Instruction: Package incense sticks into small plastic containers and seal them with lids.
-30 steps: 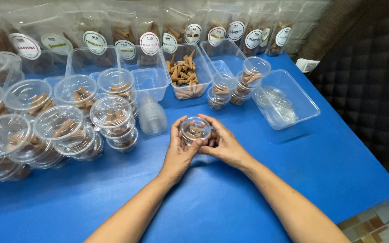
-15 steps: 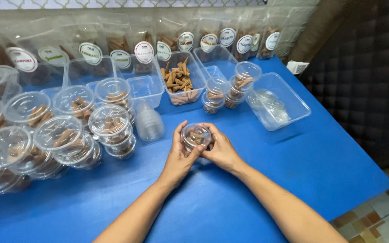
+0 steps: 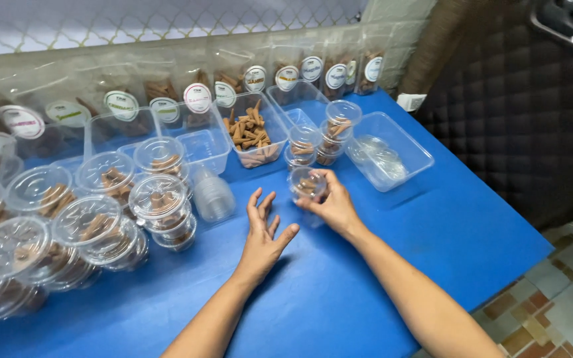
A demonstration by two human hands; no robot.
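Note:
My right hand grips a small clear plastic cup with a lid and brown cone-shaped pieces inside, just above the blue table. It is close to a short stack of similar filled cups. My left hand hovers open over the table, fingers spread, empty, a little left of the cup and right of a stack of empty clear cups lying on its side.
Many lidded cups with brown pieces crowd the left side. Clear tubs stand at the back: one with brown cones, one with loose lids. Labelled pouches lean on the wall. The table edge drops off at right.
Both hands were closed round the cup. My left hand has let go and opened; my right hand has carried the cup right and farther away, toward the stacked cups.

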